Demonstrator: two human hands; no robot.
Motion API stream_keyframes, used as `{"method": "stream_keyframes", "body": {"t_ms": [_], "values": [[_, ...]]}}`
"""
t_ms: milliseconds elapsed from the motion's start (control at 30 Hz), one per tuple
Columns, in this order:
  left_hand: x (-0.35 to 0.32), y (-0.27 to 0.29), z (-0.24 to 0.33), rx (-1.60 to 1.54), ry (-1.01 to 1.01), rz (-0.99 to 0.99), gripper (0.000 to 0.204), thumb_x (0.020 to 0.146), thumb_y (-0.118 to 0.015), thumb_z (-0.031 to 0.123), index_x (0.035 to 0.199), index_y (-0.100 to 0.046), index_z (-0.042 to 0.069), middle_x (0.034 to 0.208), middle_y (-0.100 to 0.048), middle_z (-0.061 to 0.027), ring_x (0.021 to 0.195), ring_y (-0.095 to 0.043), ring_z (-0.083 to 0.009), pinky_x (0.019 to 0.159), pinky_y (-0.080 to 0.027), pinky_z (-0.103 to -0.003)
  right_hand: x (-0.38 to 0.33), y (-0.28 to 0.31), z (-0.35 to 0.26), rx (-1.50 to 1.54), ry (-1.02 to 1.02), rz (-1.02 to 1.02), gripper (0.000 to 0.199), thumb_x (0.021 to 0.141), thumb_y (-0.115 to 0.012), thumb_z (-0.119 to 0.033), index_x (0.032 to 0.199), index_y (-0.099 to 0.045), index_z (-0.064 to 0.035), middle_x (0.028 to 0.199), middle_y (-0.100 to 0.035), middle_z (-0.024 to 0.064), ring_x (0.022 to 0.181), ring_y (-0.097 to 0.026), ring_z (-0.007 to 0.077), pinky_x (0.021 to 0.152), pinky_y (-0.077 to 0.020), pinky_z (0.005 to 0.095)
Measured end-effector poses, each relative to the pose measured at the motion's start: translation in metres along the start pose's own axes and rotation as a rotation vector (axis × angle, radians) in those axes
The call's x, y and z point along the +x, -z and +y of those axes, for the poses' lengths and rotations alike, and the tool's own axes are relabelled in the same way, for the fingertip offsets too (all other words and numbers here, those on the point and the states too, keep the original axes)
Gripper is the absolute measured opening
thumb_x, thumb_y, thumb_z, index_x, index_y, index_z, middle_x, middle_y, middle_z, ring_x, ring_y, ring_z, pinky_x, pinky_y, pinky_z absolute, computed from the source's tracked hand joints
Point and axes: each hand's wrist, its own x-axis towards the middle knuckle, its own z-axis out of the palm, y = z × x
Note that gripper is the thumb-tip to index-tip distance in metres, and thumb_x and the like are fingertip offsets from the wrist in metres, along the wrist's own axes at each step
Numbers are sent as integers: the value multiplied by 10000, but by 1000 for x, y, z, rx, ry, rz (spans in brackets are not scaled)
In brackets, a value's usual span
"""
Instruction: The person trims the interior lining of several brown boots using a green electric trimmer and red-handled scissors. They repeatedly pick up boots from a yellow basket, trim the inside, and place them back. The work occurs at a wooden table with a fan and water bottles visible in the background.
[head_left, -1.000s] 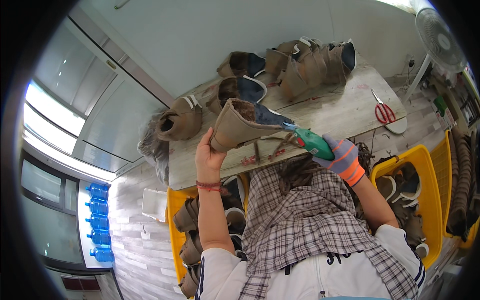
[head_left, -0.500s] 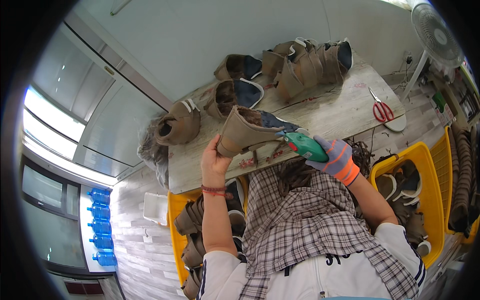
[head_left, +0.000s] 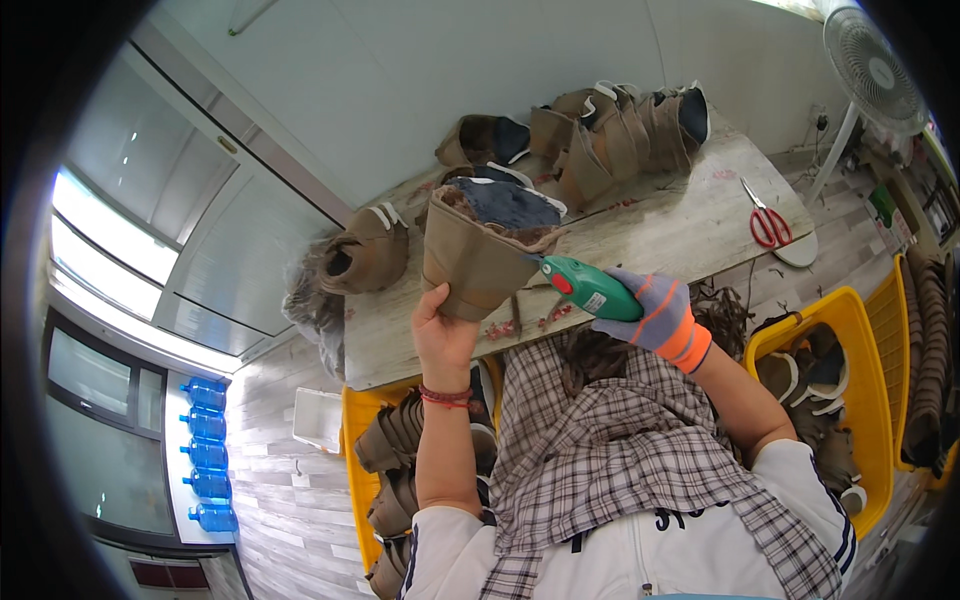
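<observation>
A brown shoe upper (head_left: 468, 262) with a furry lining and a dark blue part is raised above the near edge of the table. My bare left hand (head_left: 445, 325) grips it from below at its left side. In my gloved right hand (head_left: 652, 312) is a green handheld electric cutter (head_left: 590, 288) with a red button. Its tip meets the upper's right edge; the blade itself is too small to make out. Behind the held piece, more brown uppers (head_left: 590, 140) stand on the worn wooden table (head_left: 690, 225).
Red-handled scissors (head_left: 769, 226) lie at the table's right end. Yellow crates of brown uppers stand on both sides of me, the right crate (head_left: 868, 400) and the left crate (head_left: 358, 490). A white fan (head_left: 873, 75) stands at the far right; blue water bottles (head_left: 205, 425) line the left.
My left hand has turned the upper so its brown outer side faces me and its opening tips up. The cutter has shifted slightly left along the edge.
</observation>
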Motion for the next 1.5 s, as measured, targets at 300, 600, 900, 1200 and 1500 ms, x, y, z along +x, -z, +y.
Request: {"method": "stream_keyframes", "body": {"t_ms": [300, 600, 900, 1200, 1500], "values": [[1, 14, -12, 144, -51, -49, 530, 760, -475, -85, 1280, -441, 12, 1317, -462, -131, 1242, -405, -320, 1072, -293, -485, 14, -6, -11, 206, -319, -194, 605, 639, -801, -310, 1126, -586, -23, 821, -666, 101, 710, -633, 128, 662, -504, 271], [-6, 22, -26, 440, -209, -110, 448, 809, -476, -86, 1248, -475, 6, 1262, -507, -131, 1167, -493, -267, 995, -403, -410, 14, -30, -3, 306, -336, -71, 656, 612, -765, -515, 1039, -628, -35, 701, -662, 108, 616, -657, 218, 589, -524, 292], [-8, 31, -49, 905, -480, 43, 212, 840, -545, -27, 1048, -586, -16, 881, -616, -20, 703, -523, -88, 641, -429, -239, 21, -31, -10, 227, -352, -62, 660, 629, -749, -540, 1032, -618, -34, 698, -666, 95, 629, -661, 214, 597, -523, 301], [-10, 58, -58, 1746, -834, -131, 138, 804, -568, 7, 940, -593, 6, 968, -576, -131, 866, -531, -243, 740, -413, -372, 32, -17, -20, 528, -544, -135, 601, 672, -767, -461, 1038, -595, -16, 709, -659, 63, 648, -640, 132, 614, -501, 256], [-20, 57, -64, 1972, -889, -299, 249, 750, -596, 4, 999, -601, 16, 1091, -529, -199, 1001, -473, -413, 842, -391, -454, 38, -8, -9, 779, -716, -128, 449, 713, -778, -309, 960, -572, 3, 630, -550, 6, 506, -473, 52, 459, -393, 215]]}}
